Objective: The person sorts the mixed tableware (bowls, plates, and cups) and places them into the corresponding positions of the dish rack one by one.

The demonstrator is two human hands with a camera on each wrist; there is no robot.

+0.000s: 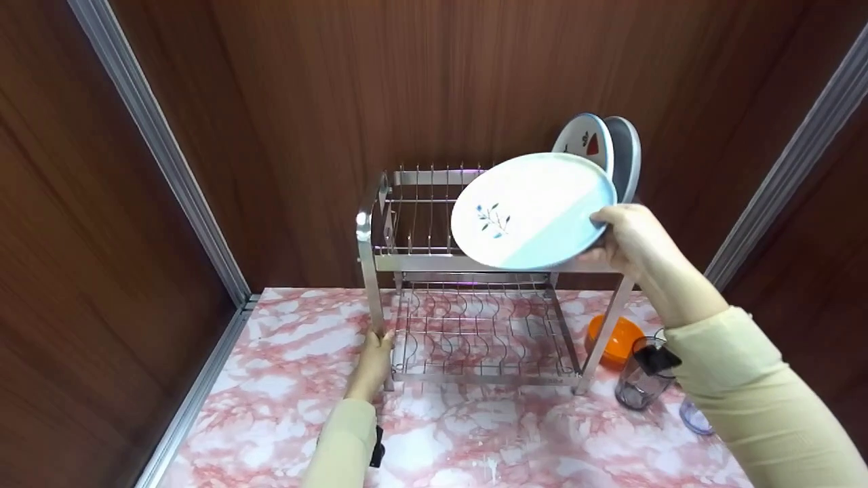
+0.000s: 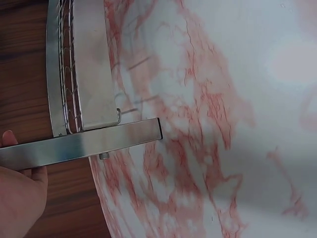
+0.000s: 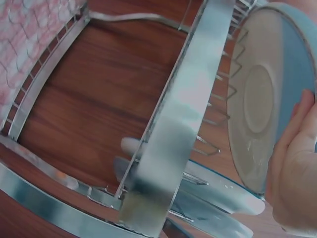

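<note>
My right hand (image 1: 630, 237) grips the right edge of an oval white and light-blue plate (image 1: 536, 210) with a small flower sprig. The plate is tilted in front of the upper tier of a metal dish rack (image 1: 441, 263); its underside shows in the right wrist view. My left hand (image 1: 371, 359) holds the rack's front left leg (image 1: 374, 298), its fingers wrapped round the metal bar (image 2: 64, 151). Behind the held plate, a white plate with a red motif (image 1: 586, 139) and a grey plate (image 1: 627, 156) stand upright at the upper tier's right end.
Right of the rack, an orange bowl (image 1: 618, 342), a clear dark-tinted glass (image 1: 641, 379) and a purplish clear item (image 1: 695, 417) partly behind my sleeve rest on the marbled tabletop (image 1: 434, 440). Brown wood panels (image 1: 407, 81) enclose the back and sides.
</note>
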